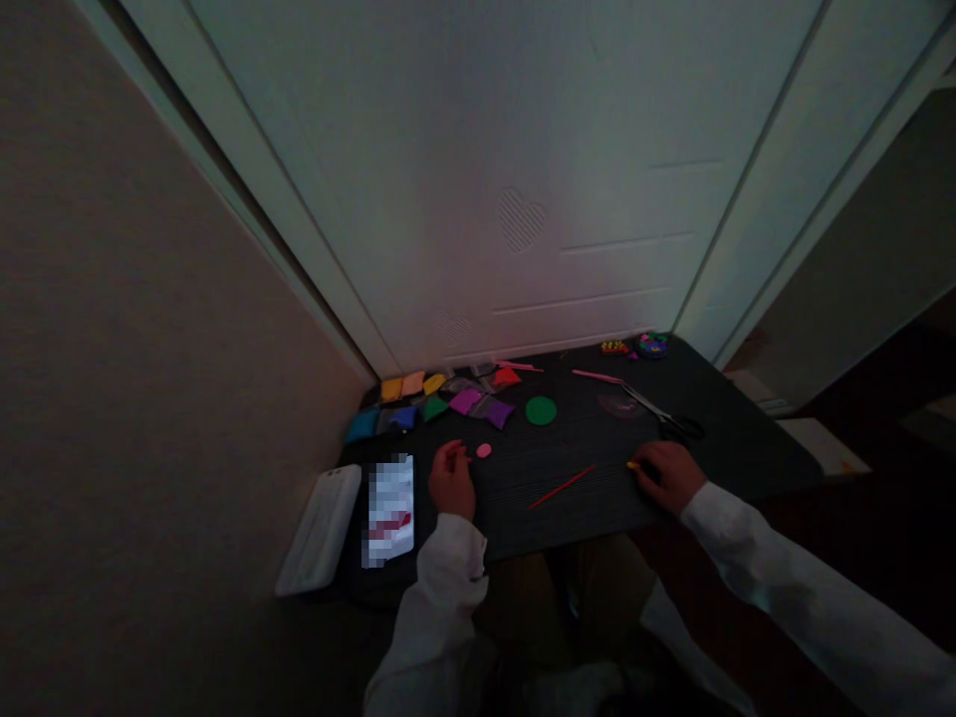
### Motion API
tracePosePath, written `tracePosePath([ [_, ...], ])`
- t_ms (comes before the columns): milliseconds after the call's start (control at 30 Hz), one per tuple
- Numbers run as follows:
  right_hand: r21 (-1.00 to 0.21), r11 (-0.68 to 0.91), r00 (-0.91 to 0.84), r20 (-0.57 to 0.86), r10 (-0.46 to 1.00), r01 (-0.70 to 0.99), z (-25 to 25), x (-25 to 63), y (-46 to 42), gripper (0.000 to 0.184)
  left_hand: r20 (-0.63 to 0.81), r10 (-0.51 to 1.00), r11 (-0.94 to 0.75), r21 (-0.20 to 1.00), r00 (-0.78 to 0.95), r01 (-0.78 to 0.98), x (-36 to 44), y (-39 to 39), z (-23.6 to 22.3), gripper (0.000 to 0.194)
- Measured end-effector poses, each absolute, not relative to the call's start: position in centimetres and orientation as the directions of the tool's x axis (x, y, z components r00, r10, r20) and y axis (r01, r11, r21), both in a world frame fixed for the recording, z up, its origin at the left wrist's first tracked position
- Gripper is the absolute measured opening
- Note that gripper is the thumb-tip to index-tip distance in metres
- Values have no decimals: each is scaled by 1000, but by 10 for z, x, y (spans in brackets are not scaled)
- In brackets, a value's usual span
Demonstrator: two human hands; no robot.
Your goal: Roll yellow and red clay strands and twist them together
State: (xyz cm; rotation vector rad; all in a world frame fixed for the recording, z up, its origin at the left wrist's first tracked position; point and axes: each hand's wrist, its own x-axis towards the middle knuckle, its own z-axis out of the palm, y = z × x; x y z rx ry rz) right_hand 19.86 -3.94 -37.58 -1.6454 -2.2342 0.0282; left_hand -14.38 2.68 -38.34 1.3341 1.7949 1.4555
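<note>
My left hand (pixel 452 478) rests on the dark table (pixel 583 498) with its fingers curled, just left of a small pink clay disc (pixel 484 450); I cannot make out anything in it. My right hand (pixel 664 474) lies on the table's right side, fingers closed round a small yellow bit (pixel 632 465). A thin red stick (pixel 562 486) lies between the hands. A flat green clay disc (pixel 541 410) sits farther back.
Several coloured clay packets (pixel 437 403) line the back left. Scissors (pixel 664 413), a pink tool (pixel 597 376) and a clear round piece (pixel 618 404) lie at the right. A phone (pixel 389 510) and a white tray (pixel 320 528) sit at the left edge. A white door (pixel 523 179) stands behind.
</note>
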Motion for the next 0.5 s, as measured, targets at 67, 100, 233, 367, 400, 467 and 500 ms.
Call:
tracePosePath([
  [67, -216, 293, -226, 290, 930, 931, -377, 201, -40, 24, 212, 882, -36, 921, -421, 387, -144, 27, -383, 24],
  [100, -215, 284, -213, 304, 929, 934, -377, 202, -40, 25, 212, 880, -35, 922, -425, 386, -143, 27, -383, 24],
  [233, -275, 239, -115, 400, 909, 931, -378, 203, -31, 31, 223, 877, -54, 926, -426, 374, -143, 27, -383, 24],
  [367, -381, 187, 24, 484, 875, 905, -380, 192, -7, 33, 228, 875, -65, 930, -428, 363, -143, 28, -384, 24],
  [400, -388, 183, 32, 486, 874, 903, -381, 188, -1, 35, 223, 875, -59, 930, -430, 362, -143, 28, -384, 23],
  [467, -352, 171, 13, 464, 886, 920, -383, 179, 10, 38, 216, 878, -53, 931, -427, 361, -143, 28, -384, 23],
  [500, -309, 163, -9, 444, 896, 937, -384, 174, 14, 40, 215, 879, -52, 931, -426, 362, -143, 28, -384, 23],
])
